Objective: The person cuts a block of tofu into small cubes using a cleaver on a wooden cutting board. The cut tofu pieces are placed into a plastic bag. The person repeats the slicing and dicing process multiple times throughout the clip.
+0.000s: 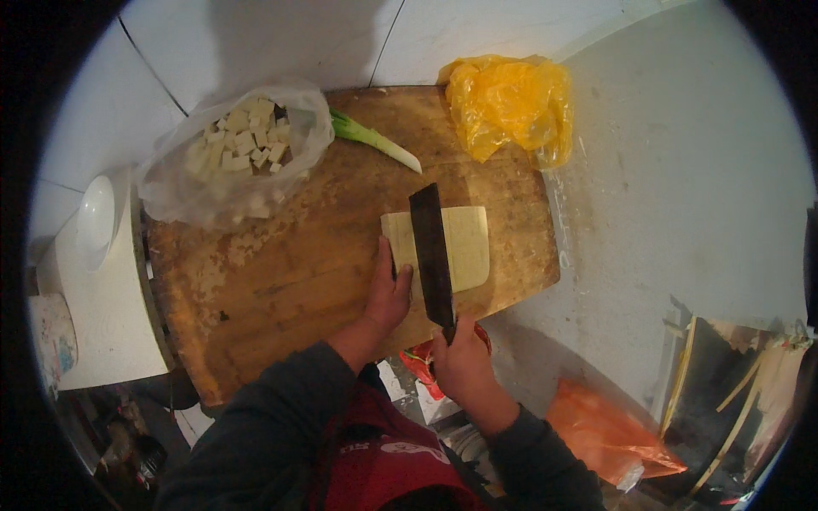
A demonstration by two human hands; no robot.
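A block of tofu (470, 246) lies on the wooden cutting board (307, 287), toward its right side. My right hand (465, 361) grips the handle of a dark-bladed cleaver (431, 255). The blade lies across the tofu and hides a strip of it; I cannot tell how deep the edge sits. Against the tofu's left end, my left hand (388, 290) steadies the block between thumb and fingers. Cut tofu cubes (246, 137) fill an open clear plastic bag (307, 153) at the board's back left.
A leek stalk (377, 140) lies beside the bag. At the back right corner sits a crumpled yellow plastic bag (511, 105). A white bowl (97, 214) stands on a white surface (108, 319) at left. Below right is an orange bag (607, 434). Walls border the board's back and right.
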